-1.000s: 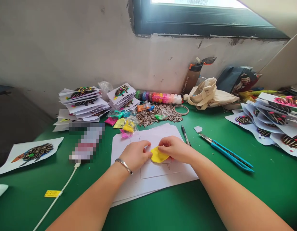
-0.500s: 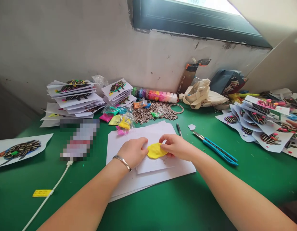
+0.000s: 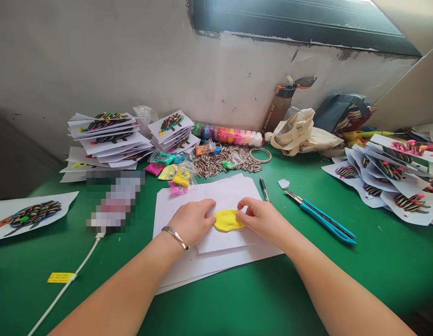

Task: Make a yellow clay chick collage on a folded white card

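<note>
As the left hand (image 3: 193,222), fingers parted, touches the clay (image 3: 229,220) at left, this yellow oval lies on the paper (image 3: 216,245), long axis left to right. The right hand (image 3: 264,220), thumb and forefinger apart, touches its right end. The bottle (image 3: 278,108) reads "BE YOUNGER".

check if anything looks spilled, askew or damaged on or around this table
Sunflower seeds lie in a loose heap on the green table, as if spilled. The lid of the water bottle stands open, and the wall under the window frame looks chipped and patchy.
</note>
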### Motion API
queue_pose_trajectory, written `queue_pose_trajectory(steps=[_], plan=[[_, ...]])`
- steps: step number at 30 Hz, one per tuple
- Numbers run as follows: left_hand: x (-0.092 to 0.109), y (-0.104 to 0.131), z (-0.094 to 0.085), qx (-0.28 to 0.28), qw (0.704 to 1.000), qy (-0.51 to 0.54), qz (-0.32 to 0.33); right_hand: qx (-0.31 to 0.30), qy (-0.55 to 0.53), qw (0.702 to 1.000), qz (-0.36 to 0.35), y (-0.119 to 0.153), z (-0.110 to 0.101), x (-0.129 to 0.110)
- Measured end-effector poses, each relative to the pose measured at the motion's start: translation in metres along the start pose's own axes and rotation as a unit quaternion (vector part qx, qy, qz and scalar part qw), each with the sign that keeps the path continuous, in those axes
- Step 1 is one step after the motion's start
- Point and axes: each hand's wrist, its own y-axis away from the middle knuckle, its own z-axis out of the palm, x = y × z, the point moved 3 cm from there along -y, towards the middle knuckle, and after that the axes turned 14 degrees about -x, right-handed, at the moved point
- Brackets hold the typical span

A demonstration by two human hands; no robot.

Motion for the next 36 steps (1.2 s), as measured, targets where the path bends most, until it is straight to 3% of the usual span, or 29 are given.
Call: queue_pose_trajectory(steps=[16, 25, 31, 36], plan=[[-0.002, -0.003, 0.002, -0.006, 1.0, -0.003, -0.007, 0.007, 0.056, 0.998, 0.024, -0.002, -0.002, 0.004], [0.0, -0.003, 0.001, -0.01, 1.0, -0.01, -0.007, 0.027, -0.006, 0.999, 0.019, 0.011, -0.029, 0.018], [0.001, -0.002, 0.0, -0.016, 1.0, -0.013, -0.013, -0.024, 0.023, 0.999, 0.002, 0.012, -0.02, 0.013], [0.001, -0.003, 0.0, -0.015, 1.0, -0.012, -0.012, -0.012, 0.069, 0.997, 0.017, 0.007, -0.014, 0.014]])
